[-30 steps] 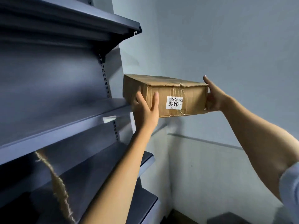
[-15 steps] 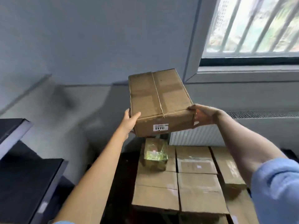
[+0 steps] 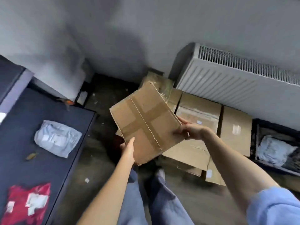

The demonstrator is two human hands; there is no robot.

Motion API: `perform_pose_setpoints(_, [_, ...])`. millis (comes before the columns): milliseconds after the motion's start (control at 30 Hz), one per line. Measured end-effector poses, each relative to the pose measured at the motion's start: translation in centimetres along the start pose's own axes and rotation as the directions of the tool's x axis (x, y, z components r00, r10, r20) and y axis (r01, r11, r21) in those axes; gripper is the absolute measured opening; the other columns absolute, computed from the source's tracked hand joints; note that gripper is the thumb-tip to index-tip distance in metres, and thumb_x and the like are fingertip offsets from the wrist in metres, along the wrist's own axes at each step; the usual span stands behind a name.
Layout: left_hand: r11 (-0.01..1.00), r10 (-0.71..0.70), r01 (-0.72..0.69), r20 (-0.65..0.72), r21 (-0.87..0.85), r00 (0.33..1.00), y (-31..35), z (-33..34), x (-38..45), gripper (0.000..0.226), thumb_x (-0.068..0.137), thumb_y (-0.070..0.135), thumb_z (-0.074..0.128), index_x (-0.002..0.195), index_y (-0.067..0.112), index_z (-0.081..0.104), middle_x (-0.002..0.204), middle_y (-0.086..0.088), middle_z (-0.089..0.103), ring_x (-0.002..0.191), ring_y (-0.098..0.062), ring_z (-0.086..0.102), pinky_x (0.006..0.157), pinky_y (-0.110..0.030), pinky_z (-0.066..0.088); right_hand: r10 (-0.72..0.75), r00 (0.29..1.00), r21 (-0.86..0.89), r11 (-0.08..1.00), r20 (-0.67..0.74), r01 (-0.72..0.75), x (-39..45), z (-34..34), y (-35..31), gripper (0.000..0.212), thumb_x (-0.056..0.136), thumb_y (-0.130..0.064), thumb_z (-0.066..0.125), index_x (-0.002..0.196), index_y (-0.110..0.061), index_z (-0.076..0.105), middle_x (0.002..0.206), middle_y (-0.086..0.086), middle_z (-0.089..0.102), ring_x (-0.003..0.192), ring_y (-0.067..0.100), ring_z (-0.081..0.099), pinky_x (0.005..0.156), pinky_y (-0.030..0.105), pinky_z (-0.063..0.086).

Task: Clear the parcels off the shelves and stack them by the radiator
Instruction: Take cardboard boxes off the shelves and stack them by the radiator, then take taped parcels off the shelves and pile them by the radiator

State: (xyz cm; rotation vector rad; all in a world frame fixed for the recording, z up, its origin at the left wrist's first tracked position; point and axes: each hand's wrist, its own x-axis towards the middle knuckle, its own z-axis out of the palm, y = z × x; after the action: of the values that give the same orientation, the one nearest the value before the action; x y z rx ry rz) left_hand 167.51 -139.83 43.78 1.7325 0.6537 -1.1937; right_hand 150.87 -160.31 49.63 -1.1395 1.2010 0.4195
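I hold a flat brown cardboard parcel (image 3: 144, 122) with crossed tape on top, tilted, above the floor. My left hand (image 3: 129, 151) grips its near left edge. My right hand (image 3: 191, 130) grips its right edge. Below and to the right, a stack of cardboard parcels (image 3: 199, 109) lies on the floor in front of the white radiator (image 3: 227, 82). The dark shelf (image 3: 19, 127) at the left carries a grey plastic mailer (image 3: 56, 138) and a red mailer (image 3: 26, 203).
A dark bin (image 3: 259, 127) with grey bagged items stands right of the stack. My legs in jeans (image 3: 155, 197) are below the parcel. The dark floor (image 3: 103, 95) between shelf and stack has bits of litter. A grey wall runs behind.
I have turned from the shelves to the radiator corner and lowered the parcel; it is now tilted over the stack, and my view points down at the floor.
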Motion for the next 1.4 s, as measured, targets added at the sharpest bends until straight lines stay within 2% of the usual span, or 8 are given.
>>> perform_pose_setpoints(200, [0.953, -0.247, 0.229, -0.074, -0.198, 0.966, -6.0, 0.9, 6.9, 0.053, 0.091, 0.02, 0.058, 0.137, 0.013, 0.033, 0.144, -0.013, 0.041, 0.128, -0.036, 0.045, 0.099, -0.063, 0.039, -0.144, 0.973, -0.257, 0.962, -0.181, 0.094, 12.7, 3.8, -1.1, 0.051, 0.086, 0.004, 0.044, 0.129, -0.02, 0.057, 0.084, 0.003, 0.059, 0.069, 0.015, 0.052, 0.039, 0.008, 0.035])
perform_pose_setpoints(367, [0.962, -0.259, 0.261, 0.029, -0.078, 0.965, -7.4, 4.5, 10.1, 0.048, 0.096, 0.009, 0.044, 0.141, 0.014, 0.028, 0.148, -0.009, 0.032, 0.132, -0.033, 0.038, 0.094, -0.061, 0.04, -0.209, 0.94, -0.475, 0.878, -0.27, 0.059, 18.1, 4.1, 0.1, 0.044, 0.09, -0.003, 0.047, 0.134, -0.008, 0.051, 0.135, 0.016, 0.054, 0.121, 0.031, 0.053, 0.089, 0.026, 0.043])
perform_pose_setpoints(700, [0.92, -0.217, 0.103, 0.271, 0.378, 0.938, 1.2, 2.7, 6.4, 0.043, 0.1, 0.024, 0.038, 0.143, 0.022, 0.035, 0.146, -0.005, 0.039, 0.128, -0.025, 0.045, 0.102, -0.047, 0.037, -0.099, 0.964, -0.429, 0.903, -0.247, -0.018, 12.5, 5.4, -6.1, 0.041, 0.092, -0.004, 0.047, 0.131, -0.01, 0.056, 0.132, 0.017, 0.056, 0.119, 0.03, 0.055, 0.099, 0.029, 0.042])
perform_pose_setpoints(933, [0.956, 0.141, -0.164, 0.108, 0.244, 0.984, 10.3, -6.7, -2.3, 0.042, 0.102, 0.022, 0.031, 0.143, 0.018, 0.038, 0.149, -0.005, 0.038, 0.132, -0.025, 0.044, 0.107, -0.042, 0.035, -0.319, 0.946, -0.551, 0.781, 0.055, 0.295, 2.8, 14.5, -17.6, 0.04, 0.097, -0.01, 0.042, 0.137, -0.011, 0.049, 0.141, 0.011, 0.048, 0.123, 0.023, 0.048, 0.083, 0.023, 0.042])
perform_pose_setpoints(1100, [0.953, 0.291, -0.29, -0.003, 0.093, 0.957, 9.7, -15.0, -12.5, 0.039, 0.102, 0.022, 0.033, 0.139, 0.016, 0.041, 0.145, -0.007, 0.043, 0.13, -0.026, 0.045, 0.105, -0.041, 0.037, -0.376, 0.881, -0.622, 0.626, 0.285, 0.469, -6.1, 22.7, -22.3, 0.037, 0.098, -0.019, 0.042, 0.134, -0.014, 0.051, 0.135, 0.013, 0.053, 0.126, 0.031, 0.048, 0.104, 0.041, 0.039])
perform_pose_setpoints(1200, [0.932, 0.36, -0.363, -0.124, -0.007, 0.925, 7.8, -21.8, -17.8, 0.039, 0.101, 0.02, 0.034, 0.14, 0.016, 0.041, 0.141, -0.004, 0.045, 0.127, -0.023, 0.048, 0.102, -0.04, 0.038, -0.333, 0.851, -0.677, 0.515, 0.407, 0.526, -11.3, 28.4, -23.7, 0.039, 0.099, -0.026, 0.042, 0.131, -0.007, 0.051, 0.139, 0.02, 0.049, 0.131, 0.035, 0.044, 0.107, 0.041, 0.036])
perform_pose_setpoints(1300, [0.893, 0.421, -0.449, -0.289, -0.037, 0.86, 4.9, -29.2, -24.1, 0.03, 0.101, 0.017, 0.034, 0.127, 0.018, 0.048, 0.118, -0.003, 0.048, 0.102, -0.018, 0.054, 0.09, -0.034, 0.034, -0.307, 0.789, -0.655, 0.441, 0.532, 0.614, -16.9, 34.7, -23.9, 0.038, 0.099, -0.021, 0.042, 0.127, 0.002, 0.05, 0.141, 0.025, 0.045, 0.117, 0.041, 0.053, 0.077, 0.027, 0.043])
perform_pose_setpoints(1400, [0.861, 0.397, -0.497, -0.463, -0.113, 0.793, 1.1, -36.4, -30.0, 0.022, 0.101, 0.02, 0.036, 0.115, 0.021, 0.052, 0.111, -0.001, 0.052, 0.126, -0.026, 0.048, 0.098, -0.037, 0.036, -0.302, 0.69, -0.61, 0.325, 0.658, 0.723, -22.6, 41.2, -22.6, 0.036, 0.1, -0.025, 0.041, 0.131, -0.008, 0.049, 0.137, 0.019, 0.052, 0.116, 0.03, 0.055, 0.091, 0.036, 0.041])
